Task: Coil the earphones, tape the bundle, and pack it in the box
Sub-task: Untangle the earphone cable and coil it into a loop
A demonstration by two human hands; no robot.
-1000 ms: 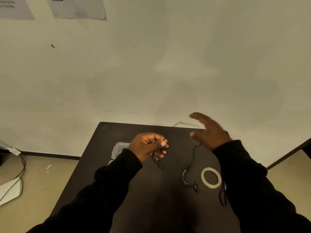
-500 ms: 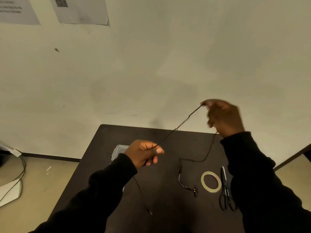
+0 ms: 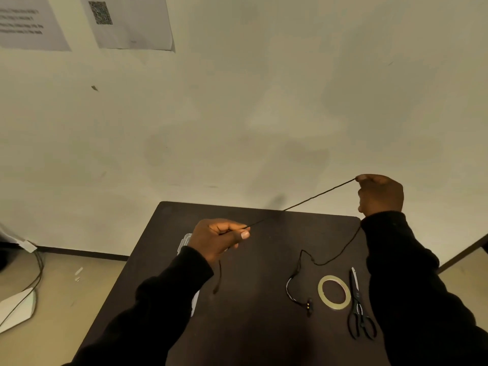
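Earphones (image 3: 301, 204) run as one thin black cord through the head view, the only view here, and the cord is pulled tight between two raised hands. The left hand (image 3: 219, 237) pinches it between thumb and curled fingers above the near-left part of the dark table (image 3: 264, 334). The right hand (image 3: 380, 195) holds it higher and farther right, fingers curled round it, in front of the pale wall. Stretching it this way likely takes out kinks before looping, so the coiling looks barely begun.

From the right hand the cord drops slack to the table, bends left, and ends in a small plug or earpiece just left of the tape roll (image 3: 334, 292); which it is I cannot tell. A short tail hangs below the left hand.

The tape roll lies flat at the near right, with black scissors (image 3: 359, 310) just beside it on the right, blades pointing away. Both sit close to the right hand, presumably to be ready for binding the bundle.

A clear plastic box (image 3: 186, 240) shows only as an edge behind the left wrist and sleeve, on the left side of the table; whether it is open I cannot tell.

Two printed sheets hang on the wall at the far left.
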